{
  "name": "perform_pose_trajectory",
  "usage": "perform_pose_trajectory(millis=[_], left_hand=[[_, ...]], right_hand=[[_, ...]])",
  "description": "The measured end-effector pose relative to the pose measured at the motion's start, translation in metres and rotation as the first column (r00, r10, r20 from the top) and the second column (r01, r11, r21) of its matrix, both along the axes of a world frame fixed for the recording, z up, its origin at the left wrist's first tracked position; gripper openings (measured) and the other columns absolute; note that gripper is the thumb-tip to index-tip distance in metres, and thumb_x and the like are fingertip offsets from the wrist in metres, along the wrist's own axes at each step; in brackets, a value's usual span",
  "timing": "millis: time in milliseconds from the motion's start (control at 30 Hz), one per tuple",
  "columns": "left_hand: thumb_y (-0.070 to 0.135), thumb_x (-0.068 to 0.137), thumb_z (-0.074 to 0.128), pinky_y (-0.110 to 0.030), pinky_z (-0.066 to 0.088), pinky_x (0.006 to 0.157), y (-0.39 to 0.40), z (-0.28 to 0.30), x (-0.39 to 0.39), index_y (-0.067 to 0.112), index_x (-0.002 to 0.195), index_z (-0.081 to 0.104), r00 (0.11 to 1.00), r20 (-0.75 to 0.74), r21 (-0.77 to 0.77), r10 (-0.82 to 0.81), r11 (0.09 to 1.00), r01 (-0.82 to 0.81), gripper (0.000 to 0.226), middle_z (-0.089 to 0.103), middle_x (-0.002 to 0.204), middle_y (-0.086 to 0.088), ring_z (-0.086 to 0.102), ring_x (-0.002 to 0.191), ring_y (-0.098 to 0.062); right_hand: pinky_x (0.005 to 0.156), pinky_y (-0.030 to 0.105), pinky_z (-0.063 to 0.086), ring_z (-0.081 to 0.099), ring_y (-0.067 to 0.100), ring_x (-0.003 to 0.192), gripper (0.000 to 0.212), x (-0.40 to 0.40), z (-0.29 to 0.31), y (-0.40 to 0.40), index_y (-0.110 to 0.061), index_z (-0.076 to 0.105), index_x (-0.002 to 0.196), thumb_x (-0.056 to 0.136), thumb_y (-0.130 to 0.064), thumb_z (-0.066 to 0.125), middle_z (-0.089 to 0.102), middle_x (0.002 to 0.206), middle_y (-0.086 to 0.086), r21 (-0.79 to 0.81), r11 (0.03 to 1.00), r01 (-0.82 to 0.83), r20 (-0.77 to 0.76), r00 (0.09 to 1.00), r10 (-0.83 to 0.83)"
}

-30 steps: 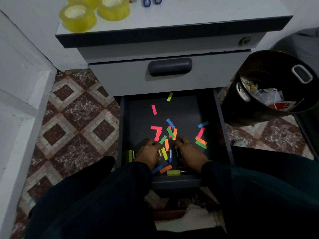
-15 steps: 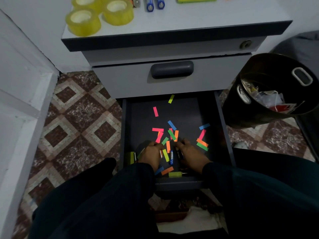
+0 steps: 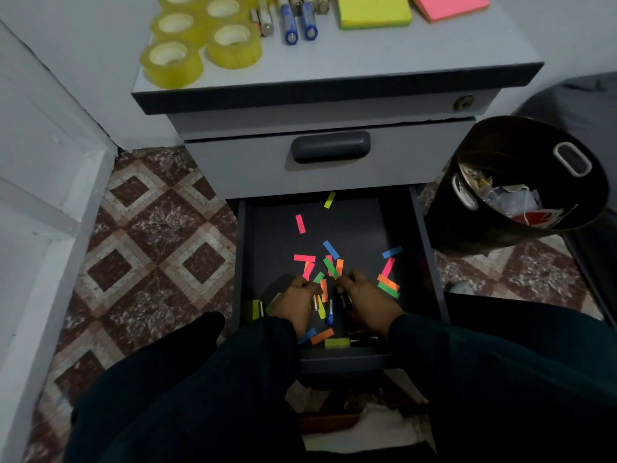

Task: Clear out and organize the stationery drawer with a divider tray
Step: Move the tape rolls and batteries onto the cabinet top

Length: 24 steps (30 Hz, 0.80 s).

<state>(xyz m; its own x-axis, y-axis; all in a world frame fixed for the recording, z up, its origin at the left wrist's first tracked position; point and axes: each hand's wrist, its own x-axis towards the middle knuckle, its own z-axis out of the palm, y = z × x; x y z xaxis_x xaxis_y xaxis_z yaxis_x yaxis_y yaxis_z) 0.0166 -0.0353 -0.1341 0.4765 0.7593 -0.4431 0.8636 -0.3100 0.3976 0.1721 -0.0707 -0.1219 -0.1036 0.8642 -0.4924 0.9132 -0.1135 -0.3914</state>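
Drawer: dark grey open bottom drawer (image 3: 267, 235) of a pale grey pedestal cabinet (image 3: 253, 172), pulled out toward the viewer, with both hands inside its near half.
Left hand: left hand (image 3: 293, 304) palm down on the drawer floor, fingers (image 3: 305, 285) curled inward; a small silver-tipped cylinder (image 3: 315, 302) lies against their inner side, but whether they grip it cannot be told.
Right hand: right hand (image 3: 369, 300) palm down, fingers (image 3: 350, 279) bent over a small black cylinder (image 3: 345, 300); whether it is held cannot be told.
Between the fingers: a small blue-capped cylinder (image 3: 330, 312) lies on the drawer floor in the gap between the two hands.
Beyond the fingertips: short neon paper strips (image 3: 330, 262) in pink, orange, green, blue and yellow scattered over the drawer floor, thickest just past the fingertips, thinning toward the back.
Behind the wrists: more strips and a yellow-green block (image 3: 336, 342) near the drawer's front wall.
Cabinet top: translucent yellow tape rolls (image 3: 200, 38), blue-capped batteries (image 3: 298, 21), and yellow (image 3: 374, 10) and pink (image 3: 450, 5) sticky-note pads, well beyond the hands.
Right of the right hand: a black round bin (image 3: 484, 222) with paper scraps inside, on the patterned tile floor (image 3: 160, 235).
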Motion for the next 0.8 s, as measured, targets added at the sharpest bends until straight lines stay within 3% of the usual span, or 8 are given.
perform_pose_trajectory(millis=[233,467,800], left_hand=[[0.01,0.087,0.06,-0.028,0.041,0.1,0.006,0.049,0.007,0.02,0.126,0.056,0.991,0.131,0.102,0.002,0.995,-0.016,0.04,0.043,0.133,-0.005,0.048,0.118,-0.02],[0.01,0.084,0.064,-0.023,0.039,0.095,0.015,0.118,0.003,0.018,0.124,0.059,0.98,0.2,0.197,-0.012,0.98,-0.028,0.041,0.045,0.128,-0.007,0.05,0.115,-0.021],[0.013,0.086,0.065,-0.025,0.039,0.098,0.034,0.207,-0.001,0.019,0.125,0.056,0.981,0.192,0.368,-0.04,0.929,-0.035,0.041,0.044,0.13,-0.005,0.048,0.117,-0.021]], right_hand=[[0.095,0.03,0.048,0.054,0.023,0.112,0.064,0.005,0.045,0.01,-0.018,0.034,0.142,0.085,-0.005,0.061,0.032,0.136,0.007,0.078,0.997,-0.031,0.003,1.0,0.03],[0.085,0.032,0.047,0.057,0.027,0.103,0.046,0.007,0.121,0.02,-0.012,0.044,0.128,0.086,-0.014,0.061,0.037,0.127,0.009,0.231,0.969,-0.087,0.105,0.992,0.064],[0.096,0.028,0.044,0.049,0.024,0.117,0.059,0.005,0.22,0.036,-0.018,0.039,0.137,0.084,-0.012,0.066,0.033,0.137,0.007,0.35,0.922,-0.166,0.16,0.98,0.116]])
